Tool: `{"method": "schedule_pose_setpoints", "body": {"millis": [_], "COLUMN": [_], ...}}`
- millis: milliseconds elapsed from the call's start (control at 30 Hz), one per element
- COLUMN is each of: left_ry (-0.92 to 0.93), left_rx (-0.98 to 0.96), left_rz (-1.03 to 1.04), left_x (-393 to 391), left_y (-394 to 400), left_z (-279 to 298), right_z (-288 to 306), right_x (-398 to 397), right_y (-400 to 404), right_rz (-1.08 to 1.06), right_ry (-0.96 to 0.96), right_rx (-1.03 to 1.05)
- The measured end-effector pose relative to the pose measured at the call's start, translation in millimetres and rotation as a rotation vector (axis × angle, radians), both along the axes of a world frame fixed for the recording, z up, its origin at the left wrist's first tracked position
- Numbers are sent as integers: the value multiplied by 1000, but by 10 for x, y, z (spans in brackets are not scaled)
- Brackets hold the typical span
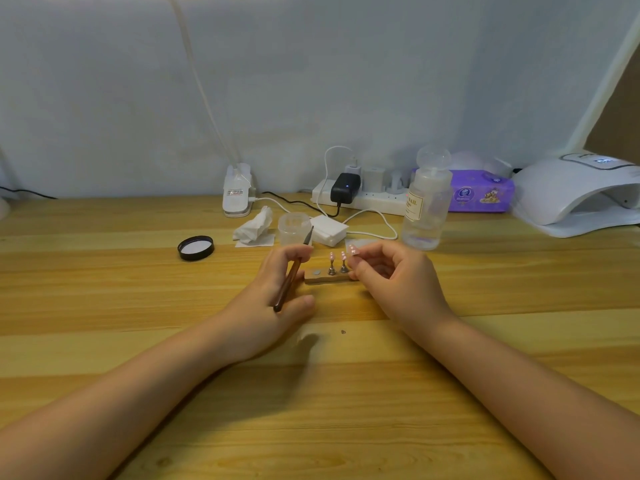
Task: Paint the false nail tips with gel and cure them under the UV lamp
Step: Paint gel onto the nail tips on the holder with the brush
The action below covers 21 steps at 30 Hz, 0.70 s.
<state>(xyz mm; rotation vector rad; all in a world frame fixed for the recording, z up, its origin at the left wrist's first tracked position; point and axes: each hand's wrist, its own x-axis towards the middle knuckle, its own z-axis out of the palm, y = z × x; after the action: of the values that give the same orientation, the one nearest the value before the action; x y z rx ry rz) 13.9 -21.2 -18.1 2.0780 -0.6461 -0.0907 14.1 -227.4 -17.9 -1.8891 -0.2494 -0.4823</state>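
With the left hand [277, 292] gripping the slim brown gel brush [291, 275], the right hand [388, 275] pinching one small pink-tipped nail stand [352, 251] should steady it for thin, even strokes.

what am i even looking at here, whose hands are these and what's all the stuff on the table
This is one picture from a camera worn on a person's head, looking down at their own two bare hands over a wooden table. No machine is involved.

The left hand holds a thin brown brush. The right hand pinches a small stand with pink false nail tips. Between the hands lies a wooden holder with two more tips on pegs.

Behind: a black lid, a crumpled tissue, a small clear jar, a clear liquid bottle, a power strip, a purple tissue pack, and the white UV lamp at far right.
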Motion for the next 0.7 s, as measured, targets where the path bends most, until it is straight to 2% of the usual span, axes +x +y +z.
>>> {"method": "schedule_pose_setpoints", "body": {"millis": [200,267,433,500,700], "left_ry": [-1,-72,-372,-467,-513], "left_rx": [14,-4,-210,-212,-227], "left_rz": [-47,-7,98,97,46], "left_x": [-22,-57,-197,-229,-287], "left_y": [8,0,-31,-57,-91], "left_z": [-12,-1,97,107,86], "right_z": [6,8,24,26,29], "right_x": [-10,-19,-33,-33,-32], "right_y": [5,5,-3,-3,1], "right_rz": [25,29,33,31,27], "right_ry": [12,23,46,46,40], "right_rx": [-9,-12,-48,-63,-63]}}
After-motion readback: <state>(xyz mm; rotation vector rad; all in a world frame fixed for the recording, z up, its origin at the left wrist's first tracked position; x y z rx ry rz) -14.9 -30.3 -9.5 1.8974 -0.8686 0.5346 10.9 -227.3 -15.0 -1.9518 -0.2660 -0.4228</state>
